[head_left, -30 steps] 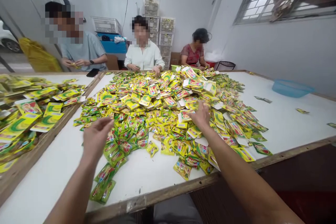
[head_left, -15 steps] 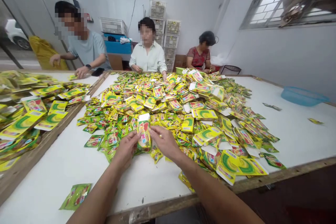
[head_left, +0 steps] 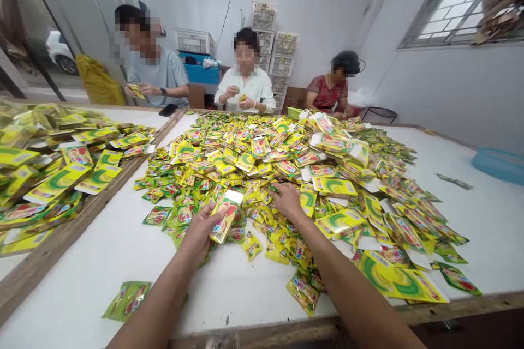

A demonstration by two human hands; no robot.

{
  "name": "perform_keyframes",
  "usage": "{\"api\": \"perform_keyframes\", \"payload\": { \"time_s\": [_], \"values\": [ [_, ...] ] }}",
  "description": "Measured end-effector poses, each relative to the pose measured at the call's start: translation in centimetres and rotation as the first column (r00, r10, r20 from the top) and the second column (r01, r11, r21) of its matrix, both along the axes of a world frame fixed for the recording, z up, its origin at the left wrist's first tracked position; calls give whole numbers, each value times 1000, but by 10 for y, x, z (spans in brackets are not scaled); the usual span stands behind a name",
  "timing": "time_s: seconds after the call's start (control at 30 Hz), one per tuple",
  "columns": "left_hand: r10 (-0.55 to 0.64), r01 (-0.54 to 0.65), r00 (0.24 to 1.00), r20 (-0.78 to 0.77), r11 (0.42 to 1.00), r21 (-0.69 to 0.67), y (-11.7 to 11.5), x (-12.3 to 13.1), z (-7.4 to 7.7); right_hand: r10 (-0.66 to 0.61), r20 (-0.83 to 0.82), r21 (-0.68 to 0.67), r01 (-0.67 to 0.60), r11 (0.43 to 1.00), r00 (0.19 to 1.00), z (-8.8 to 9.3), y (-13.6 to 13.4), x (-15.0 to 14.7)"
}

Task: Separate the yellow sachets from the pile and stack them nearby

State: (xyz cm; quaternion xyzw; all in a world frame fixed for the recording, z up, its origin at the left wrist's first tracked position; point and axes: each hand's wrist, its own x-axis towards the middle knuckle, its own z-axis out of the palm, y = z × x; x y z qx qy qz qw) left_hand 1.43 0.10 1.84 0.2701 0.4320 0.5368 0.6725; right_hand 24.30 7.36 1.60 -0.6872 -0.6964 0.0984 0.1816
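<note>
My left hand (head_left: 200,232) grips a yellow-green flat carton (head_left: 226,215) with a white top flap, tilted over the near edge of a big heap of yellow-green sachets and cartons (head_left: 286,169). My right hand (head_left: 287,202) reaches into the heap just right of it, fingers curled down on small sachets; what they hold, if anything, is hidden. Both forearms come up from the table's front edge.
A white table (head_left: 94,272) with a wooden rim carries the heap; one loose sachet (head_left: 126,300) lies near the front left. A second table (head_left: 49,174) at left holds more cartons. Three people sit at the far side. A blue basin (head_left: 499,163) stands at right.
My right hand has let go of the carton and moved right into the heap. My left hand keeps the carton, now tilted. The view has shifted slightly.
</note>
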Motion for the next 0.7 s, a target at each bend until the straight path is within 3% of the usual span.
{"api": "perform_keyframes", "payload": {
  "time_s": [0.07, 0.1, 0.17, 0.27, 0.43, 0.6, 0.7],
  "values": [
    [11, -10, 999, -48, 1000, 26, 0, -1, -1, 5, -276, 21, 1, 1000, 961, -3, -11, -9],
    [12, -10, 997, -73, 999, 39, 0, -1, -1, 7, -443, 16, 0, 1000, 897, -5, -16, -13],
    [-2, 8, 993, -118, 999, 54, 0, -1, -1, -3, -713, -23, -19, 1000, 702, -9, -24, -20],
    [-32, 42, 982, -184, 998, 49, -1, -2, -1, 10, -882, -34, -85, 996, 471, -12, -31, -26],
    [-83, 140, 917, -390, 983, 121, -2, -1, 0, 6, -886, -25, -62, 998, 464, -7, -36, -31],
    [-164, 250, 866, -472, 960, 125, -1, 3, 0, -31, -953, -66, -104, 992, 303, -9, -42, -45],
    [-147, 219, 892, -428, 968, 123, -1, 5, -1, -5, -925, -89, -202, 975, 381, -13, -44, -45]
  ]
}}
